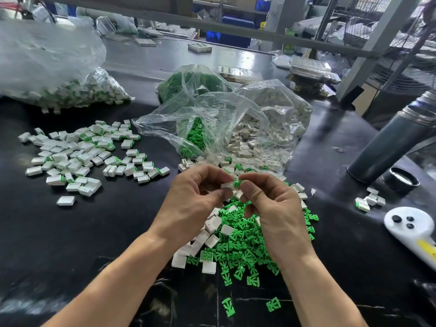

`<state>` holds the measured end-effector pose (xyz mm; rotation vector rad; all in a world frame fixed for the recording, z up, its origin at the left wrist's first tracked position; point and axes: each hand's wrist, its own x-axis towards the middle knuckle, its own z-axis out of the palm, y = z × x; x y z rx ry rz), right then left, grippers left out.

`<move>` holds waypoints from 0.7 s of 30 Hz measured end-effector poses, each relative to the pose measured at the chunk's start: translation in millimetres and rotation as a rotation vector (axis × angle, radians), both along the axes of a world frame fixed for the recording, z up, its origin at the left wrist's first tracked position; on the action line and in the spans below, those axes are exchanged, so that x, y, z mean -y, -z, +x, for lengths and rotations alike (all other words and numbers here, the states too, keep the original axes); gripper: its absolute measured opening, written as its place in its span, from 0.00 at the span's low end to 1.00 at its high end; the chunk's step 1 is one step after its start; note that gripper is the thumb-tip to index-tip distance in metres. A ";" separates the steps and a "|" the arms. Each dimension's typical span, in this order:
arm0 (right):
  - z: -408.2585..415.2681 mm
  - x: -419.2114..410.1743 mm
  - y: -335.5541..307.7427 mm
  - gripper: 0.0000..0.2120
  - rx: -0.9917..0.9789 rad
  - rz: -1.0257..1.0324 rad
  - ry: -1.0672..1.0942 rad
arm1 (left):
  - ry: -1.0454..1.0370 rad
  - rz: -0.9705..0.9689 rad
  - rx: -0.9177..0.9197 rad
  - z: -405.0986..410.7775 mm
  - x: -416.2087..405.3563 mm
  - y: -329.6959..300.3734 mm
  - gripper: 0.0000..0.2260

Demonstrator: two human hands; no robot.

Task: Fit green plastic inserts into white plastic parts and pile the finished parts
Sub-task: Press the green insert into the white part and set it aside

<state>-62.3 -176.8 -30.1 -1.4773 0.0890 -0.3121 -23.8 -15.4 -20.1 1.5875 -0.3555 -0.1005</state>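
Note:
My left hand [193,199] pinches a white plastic part [227,185] between thumb and fingers. My right hand [271,208] pinches a green insert [237,183] whose end meets the white part's open side. Both hands hover above a loose heap of green inserts [243,237] mixed with empty white parts [207,232] on the black table [94,232]. A spread pile of finished parts [80,152], white with green showing, lies to the left.
Open clear bags of green inserts [191,138] and white parts [250,135] lie behind my hands. A big bag of finished parts [70,90] sits far left. A grey flask [396,142], its black cap [401,179], a white controller [410,227] and several parts [370,200] are on the right.

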 end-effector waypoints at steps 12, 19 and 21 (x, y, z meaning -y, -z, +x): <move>-5.3 -10.0 1.0 0.09 0.059 -0.248 0.079 | 0.002 -0.091 -0.039 -2.1 0.9 1.0 0.07; -5.9 -11.2 -0.4 0.08 0.041 -0.171 0.082 | -0.046 -0.040 -0.041 -1.8 0.3 3.4 0.05; -6.6 -10.5 -0.8 0.07 0.028 -0.221 0.069 | -0.057 -0.003 -0.023 -1.0 -1.8 4.7 0.05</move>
